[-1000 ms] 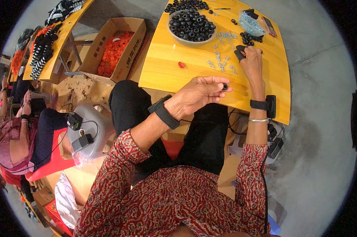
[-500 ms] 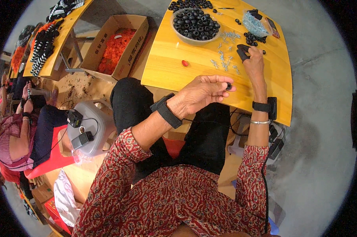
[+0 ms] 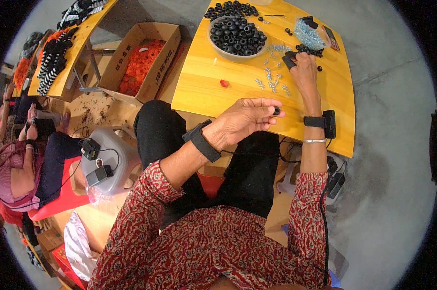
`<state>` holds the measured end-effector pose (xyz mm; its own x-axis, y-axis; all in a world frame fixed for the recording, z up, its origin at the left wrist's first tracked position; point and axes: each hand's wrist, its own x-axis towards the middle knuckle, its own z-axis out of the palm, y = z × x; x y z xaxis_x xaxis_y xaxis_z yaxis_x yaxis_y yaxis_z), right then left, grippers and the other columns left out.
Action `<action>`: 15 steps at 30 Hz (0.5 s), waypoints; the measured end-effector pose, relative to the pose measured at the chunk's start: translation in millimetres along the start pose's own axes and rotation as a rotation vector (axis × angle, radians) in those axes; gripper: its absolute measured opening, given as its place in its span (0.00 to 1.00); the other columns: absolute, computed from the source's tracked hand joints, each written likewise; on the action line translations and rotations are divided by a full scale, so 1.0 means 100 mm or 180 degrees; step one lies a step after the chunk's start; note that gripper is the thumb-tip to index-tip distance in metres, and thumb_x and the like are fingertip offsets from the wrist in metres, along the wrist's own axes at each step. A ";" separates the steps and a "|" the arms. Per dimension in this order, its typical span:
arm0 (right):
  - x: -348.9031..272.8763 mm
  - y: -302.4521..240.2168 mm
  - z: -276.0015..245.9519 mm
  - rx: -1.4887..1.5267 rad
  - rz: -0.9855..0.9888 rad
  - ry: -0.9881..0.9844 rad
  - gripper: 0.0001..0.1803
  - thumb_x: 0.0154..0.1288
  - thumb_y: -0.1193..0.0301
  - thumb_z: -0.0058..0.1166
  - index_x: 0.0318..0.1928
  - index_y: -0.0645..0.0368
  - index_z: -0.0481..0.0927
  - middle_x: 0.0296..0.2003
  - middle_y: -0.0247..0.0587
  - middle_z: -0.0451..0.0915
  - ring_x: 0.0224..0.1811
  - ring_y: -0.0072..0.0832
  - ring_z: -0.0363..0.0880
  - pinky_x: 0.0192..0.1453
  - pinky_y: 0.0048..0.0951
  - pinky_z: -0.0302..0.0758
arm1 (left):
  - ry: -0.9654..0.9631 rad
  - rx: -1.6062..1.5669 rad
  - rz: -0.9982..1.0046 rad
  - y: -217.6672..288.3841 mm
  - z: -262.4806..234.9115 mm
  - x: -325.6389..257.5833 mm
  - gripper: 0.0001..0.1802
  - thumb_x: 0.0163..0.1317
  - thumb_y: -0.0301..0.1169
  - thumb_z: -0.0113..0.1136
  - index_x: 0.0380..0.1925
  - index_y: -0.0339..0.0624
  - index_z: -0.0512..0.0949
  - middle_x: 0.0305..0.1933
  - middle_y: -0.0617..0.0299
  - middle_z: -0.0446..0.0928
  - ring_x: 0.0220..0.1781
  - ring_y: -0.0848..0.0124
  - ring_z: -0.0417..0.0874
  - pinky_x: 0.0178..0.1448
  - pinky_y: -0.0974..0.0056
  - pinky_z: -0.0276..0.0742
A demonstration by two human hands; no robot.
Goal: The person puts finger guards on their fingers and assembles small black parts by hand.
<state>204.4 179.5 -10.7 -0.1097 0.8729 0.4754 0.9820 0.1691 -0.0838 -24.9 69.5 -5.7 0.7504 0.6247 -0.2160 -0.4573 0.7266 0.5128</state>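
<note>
L hand [image 3: 247,118]: pinching round black plastic-looking bead [image 3: 276,110]
R hand [image 3: 305,72]: ~1 o'clock, fingers bent, can't tell grip
Bead pile [image 3: 311,50]: prob. pickup step, needs fine pinch imo

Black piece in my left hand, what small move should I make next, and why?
Probably hold the left hand steady and let the right hand pick from the small black pile. The left hand pinches the black piece, while the right hand sits beside that pile; whether it grips anything is hidden.
</note>
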 end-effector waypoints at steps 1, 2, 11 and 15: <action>0.01 -0.01 0.01 0.0000 -0.0001 0.0003 0.06 0.47 0.78 0.55 0.27 0.68 0.76 0.31 0.51 0.75 0.38 0.48 0.69 0.45 0.42 0.68 | -0.0001 0.0002 0.0002 0.00 0.00 0.00 0.13 0.64 0.26 0.54 0.48 0.38 0.75 0.46 0.57 0.80 0.36 0.77 0.78 0.44 0.71 0.77; 0.01 -0.02 0.03 0.0034 0.0016 0.0059 0.06 0.48 0.77 0.55 0.27 0.68 0.77 0.31 0.52 0.75 0.38 0.49 0.69 0.45 0.43 0.67 | -0.0005 -0.0003 -0.0002 0.00 0.00 0.01 0.13 0.64 0.26 0.54 0.48 0.38 0.75 0.46 0.57 0.80 0.36 0.77 0.78 0.44 0.71 0.77; -0.02 0.00 0.16 0.0145 0.0323 0.0085 0.06 0.50 0.76 0.54 0.25 0.69 0.76 0.31 0.53 0.75 0.38 0.49 0.69 0.44 0.45 0.68 | -0.0013 0.0000 0.0011 0.02 0.00 -0.01 0.14 0.64 0.27 0.55 0.50 0.37 0.74 0.46 0.57 0.79 0.36 0.78 0.78 0.45 0.71 0.77; -0.05 -0.01 0.10 0.0073 0.0265 0.0179 0.05 0.48 0.78 0.52 0.23 0.69 0.75 0.29 0.52 0.75 0.36 0.50 0.70 0.42 0.45 0.68 | -0.0008 -0.0017 -0.0002 0.03 0.01 -0.01 0.15 0.64 0.27 0.55 0.50 0.36 0.74 0.46 0.57 0.79 0.36 0.78 0.78 0.45 0.72 0.77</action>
<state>202.1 178.9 -21.5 -0.0184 0.8573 0.5144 0.9835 0.1080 -0.1449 -26.3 70.9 -3.2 0.7519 0.6235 -0.2143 -0.4593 0.7286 0.5082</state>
